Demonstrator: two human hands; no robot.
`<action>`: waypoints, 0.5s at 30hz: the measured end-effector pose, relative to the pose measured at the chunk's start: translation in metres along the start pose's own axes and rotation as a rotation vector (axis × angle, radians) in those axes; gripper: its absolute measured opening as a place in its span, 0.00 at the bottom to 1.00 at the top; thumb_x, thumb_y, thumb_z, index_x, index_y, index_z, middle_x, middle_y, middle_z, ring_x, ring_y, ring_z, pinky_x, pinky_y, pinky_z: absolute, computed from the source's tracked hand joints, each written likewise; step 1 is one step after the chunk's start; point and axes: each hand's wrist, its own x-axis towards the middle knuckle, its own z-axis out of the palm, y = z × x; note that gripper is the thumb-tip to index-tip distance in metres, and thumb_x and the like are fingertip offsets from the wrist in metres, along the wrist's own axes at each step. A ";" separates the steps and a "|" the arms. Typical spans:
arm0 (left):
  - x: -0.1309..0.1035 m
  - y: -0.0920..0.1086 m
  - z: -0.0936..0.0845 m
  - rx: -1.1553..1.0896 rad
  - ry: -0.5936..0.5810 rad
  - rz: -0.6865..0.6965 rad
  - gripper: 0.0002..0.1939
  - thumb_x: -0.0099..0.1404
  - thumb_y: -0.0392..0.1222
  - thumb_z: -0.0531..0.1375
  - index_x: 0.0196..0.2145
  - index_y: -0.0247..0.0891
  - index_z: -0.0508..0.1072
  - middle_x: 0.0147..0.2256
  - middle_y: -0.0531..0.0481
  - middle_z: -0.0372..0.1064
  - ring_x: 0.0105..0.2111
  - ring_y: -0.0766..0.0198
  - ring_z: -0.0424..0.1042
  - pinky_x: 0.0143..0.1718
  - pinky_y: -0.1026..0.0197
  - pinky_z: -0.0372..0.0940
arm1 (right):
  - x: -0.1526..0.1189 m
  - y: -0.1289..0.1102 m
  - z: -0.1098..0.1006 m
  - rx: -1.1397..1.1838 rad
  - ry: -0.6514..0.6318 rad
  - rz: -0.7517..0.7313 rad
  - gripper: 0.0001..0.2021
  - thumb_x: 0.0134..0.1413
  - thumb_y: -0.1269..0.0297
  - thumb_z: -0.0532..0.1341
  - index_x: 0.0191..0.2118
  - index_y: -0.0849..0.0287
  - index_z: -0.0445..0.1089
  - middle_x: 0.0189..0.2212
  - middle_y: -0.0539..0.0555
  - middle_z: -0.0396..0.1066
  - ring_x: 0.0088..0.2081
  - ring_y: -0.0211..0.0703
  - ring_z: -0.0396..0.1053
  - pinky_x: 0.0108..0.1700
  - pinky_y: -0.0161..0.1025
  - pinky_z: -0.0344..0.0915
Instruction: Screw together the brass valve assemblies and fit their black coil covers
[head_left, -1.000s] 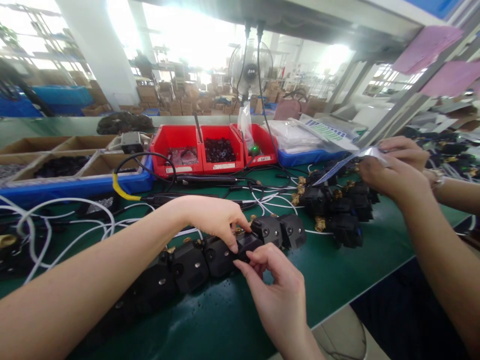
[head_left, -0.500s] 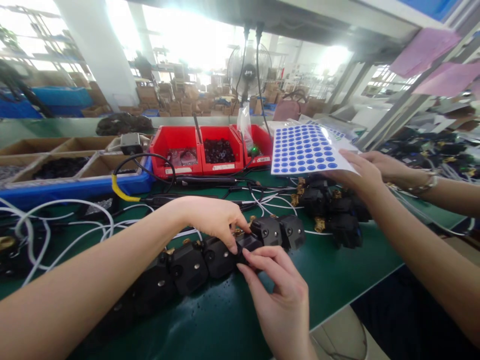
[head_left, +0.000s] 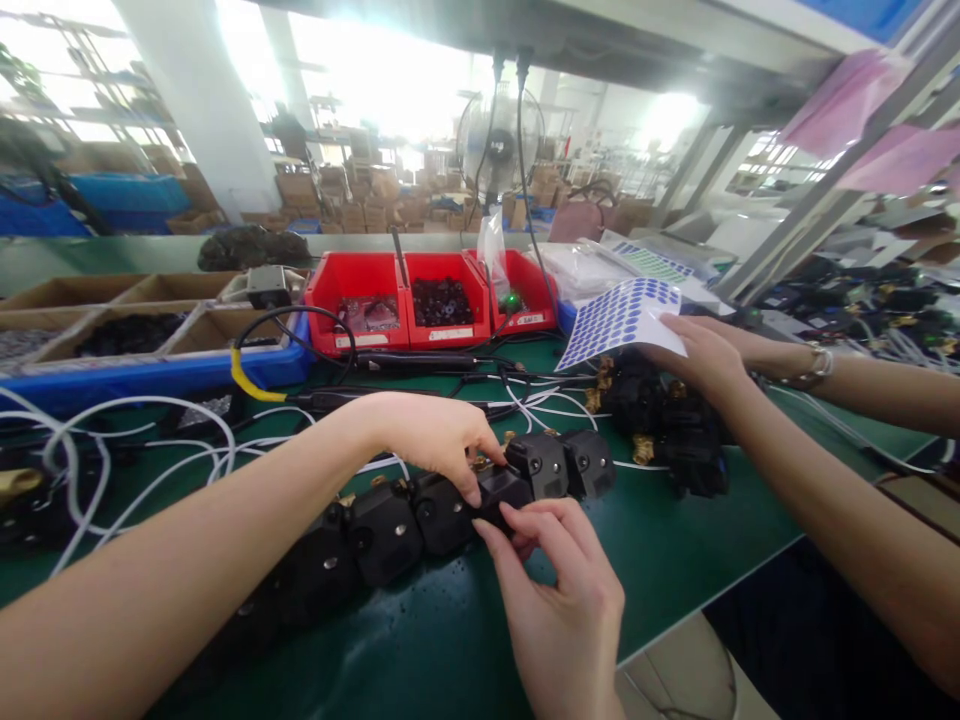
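A row of black block-shaped housings (head_left: 386, 535) with brass fittings and round metal screw heads runs along the green table. My left hand (head_left: 439, 440) reaches over the row, thumb and forefinger gripping one black housing (head_left: 504, 490) near its middle from above. At the front of that same housing, my right hand (head_left: 562, 590) has thumb and forefinger pinched at its lower edge. Whatever lies between those right fingertips is too small and dark to make out. Two more housings (head_left: 589, 463) stand at the right end of the row.
A co-worker's hands (head_left: 697, 345) hold a sheet of blue round stickers (head_left: 622, 315) above more black housings (head_left: 694, 450). Red bins (head_left: 360, 340) with small parts stand behind, beside a divided blue tray (head_left: 262, 365). White tubes (head_left: 150, 405) and black cables cross the table.
The co-worker's sticker sheet has tilted and dropped lower. My right fingertips have shifted slightly on the front of the housing; my left hand keeps its grip.
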 end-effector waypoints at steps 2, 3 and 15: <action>0.000 0.000 0.000 -0.004 0.003 0.008 0.30 0.58 0.42 0.68 0.58 0.32 0.71 0.27 0.53 0.76 0.26 0.65 0.69 0.32 0.67 0.61 | -0.001 0.000 0.003 -0.021 0.026 -0.010 0.06 0.60 0.68 0.64 0.31 0.62 0.70 0.28 0.50 0.64 0.26 0.28 0.63 0.27 0.27 0.62; 0.000 0.000 0.000 -0.006 0.003 0.009 0.30 0.58 0.41 0.67 0.58 0.32 0.71 0.26 0.53 0.76 0.26 0.65 0.68 0.32 0.67 0.61 | -0.002 0.000 0.004 -0.031 0.037 -0.016 0.06 0.60 0.68 0.64 0.32 0.61 0.70 0.28 0.49 0.64 0.26 0.28 0.62 0.28 0.27 0.61; 0.000 0.003 0.000 0.011 0.007 0.011 0.28 0.58 0.41 0.68 0.56 0.34 0.73 0.30 0.52 0.77 0.26 0.67 0.68 0.29 0.68 0.59 | -0.007 0.005 0.011 -0.143 -0.033 -0.095 0.11 0.68 0.65 0.57 0.32 0.60 0.61 0.29 0.50 0.60 0.32 0.35 0.59 0.34 0.31 0.58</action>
